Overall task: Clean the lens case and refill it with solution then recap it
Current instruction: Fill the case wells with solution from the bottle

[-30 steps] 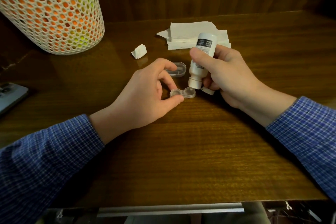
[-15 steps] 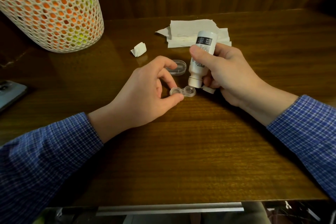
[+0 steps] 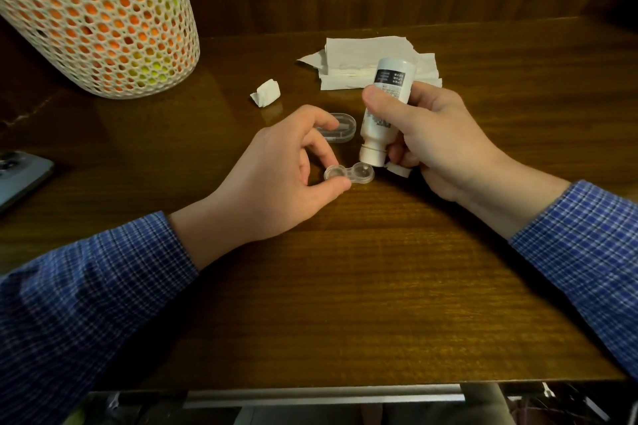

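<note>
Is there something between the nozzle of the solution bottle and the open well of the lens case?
Nothing visible. The solution bottle, held inverted by the right hand, has its nozzle directly over the lens case right well; the left hand pinches only the left well.

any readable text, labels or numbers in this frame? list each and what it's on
Nothing can be quoted.
Solution bottle, held upside down in the right hand: dark label panel with white characters, small print below; all too small and blurred to read.
Lens case, pinched by the left hand: no marking visible.
Clear lid, tissues, basket: no text.
</note>
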Demonstrator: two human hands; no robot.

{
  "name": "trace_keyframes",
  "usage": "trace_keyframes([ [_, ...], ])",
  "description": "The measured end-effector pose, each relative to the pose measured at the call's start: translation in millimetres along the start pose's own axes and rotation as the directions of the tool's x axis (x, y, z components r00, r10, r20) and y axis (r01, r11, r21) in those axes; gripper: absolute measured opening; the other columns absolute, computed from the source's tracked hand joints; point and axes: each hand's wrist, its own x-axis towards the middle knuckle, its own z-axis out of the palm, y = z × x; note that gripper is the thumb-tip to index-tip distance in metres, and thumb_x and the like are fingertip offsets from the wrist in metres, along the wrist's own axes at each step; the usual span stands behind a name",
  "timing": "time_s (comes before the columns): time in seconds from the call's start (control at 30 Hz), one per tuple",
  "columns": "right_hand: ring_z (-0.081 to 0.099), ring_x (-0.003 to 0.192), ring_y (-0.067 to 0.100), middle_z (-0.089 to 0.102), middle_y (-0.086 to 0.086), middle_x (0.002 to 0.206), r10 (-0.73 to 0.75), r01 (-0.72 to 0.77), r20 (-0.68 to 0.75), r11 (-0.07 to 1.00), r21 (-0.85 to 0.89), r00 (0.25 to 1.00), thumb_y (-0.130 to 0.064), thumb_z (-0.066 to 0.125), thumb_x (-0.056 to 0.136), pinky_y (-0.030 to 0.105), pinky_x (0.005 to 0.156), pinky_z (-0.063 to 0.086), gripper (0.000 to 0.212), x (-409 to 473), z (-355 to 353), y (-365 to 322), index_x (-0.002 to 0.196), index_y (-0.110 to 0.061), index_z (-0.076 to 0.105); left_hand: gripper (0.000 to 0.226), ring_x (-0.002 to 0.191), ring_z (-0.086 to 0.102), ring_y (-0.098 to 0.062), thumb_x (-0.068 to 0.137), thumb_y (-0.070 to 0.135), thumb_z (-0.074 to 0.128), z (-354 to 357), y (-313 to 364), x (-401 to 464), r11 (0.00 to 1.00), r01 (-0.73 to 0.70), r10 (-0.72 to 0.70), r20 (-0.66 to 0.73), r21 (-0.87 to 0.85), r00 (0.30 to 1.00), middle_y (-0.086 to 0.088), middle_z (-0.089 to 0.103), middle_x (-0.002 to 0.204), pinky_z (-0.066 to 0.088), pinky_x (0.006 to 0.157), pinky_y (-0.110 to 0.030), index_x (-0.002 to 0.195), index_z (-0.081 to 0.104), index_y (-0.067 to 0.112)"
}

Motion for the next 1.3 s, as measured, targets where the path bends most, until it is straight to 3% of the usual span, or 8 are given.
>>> trace_keyframes([
  [0.5,0.053,0.041,0.005,0.068,-0.006,0.063,0.134,-0.127,-0.06,0.987,0.1,0.989,-0.043,0.072,0.094,0.018,0.037,0.039,0.025,5.8,-0.4,-0.9,0.097,-0.019,0.068,0.065,0.055,0.064,-0.013,0.083,0.031,0.085,-1.4,1.4,-0.2,0.997,0.064,-0.065,-0.025,-0.032,0.998,0.013,0.075,0.092,0.05,0.054,-0.014,0.138,0.052,0.018],
  [0.8,0.054,0.044,0.003,0.07,-0.003,0.084,0.14,-0.137,-0.042,0.989,0.051,0.989,-0.046,0.07,0.094,0.016,0.039,0.039,0.025,5.5,-0.5,-1.2,0.107,-0.025,0.067,0.067,0.056,0.063,-0.012,0.082,0.029,0.086,0.6,0.7,-0.5,0.999,0.033,-0.033,-0.01,-0.006,0.999,0.012,0.073,0.092,0.05,0.052,-0.014,0.138,0.051,0.017],
  [1.3,0.053,0.045,0.003,0.07,-0.003,0.084,0.113,-0.112,-0.024,0.993,0.037,0.993,-0.043,0.071,0.094,0.015,0.038,0.038,0.019,4.8,-0.4,-1.0,0.102,-0.025,0.067,0.066,0.055,0.063,-0.012,0.082,0.029,0.085,0.0,0.9,-0.4,1.0,0.02,-0.02,-0.006,0.002,1.0,0.012,0.073,0.092,0.048,0.052,-0.014,0.138,0.052,0.016],
])
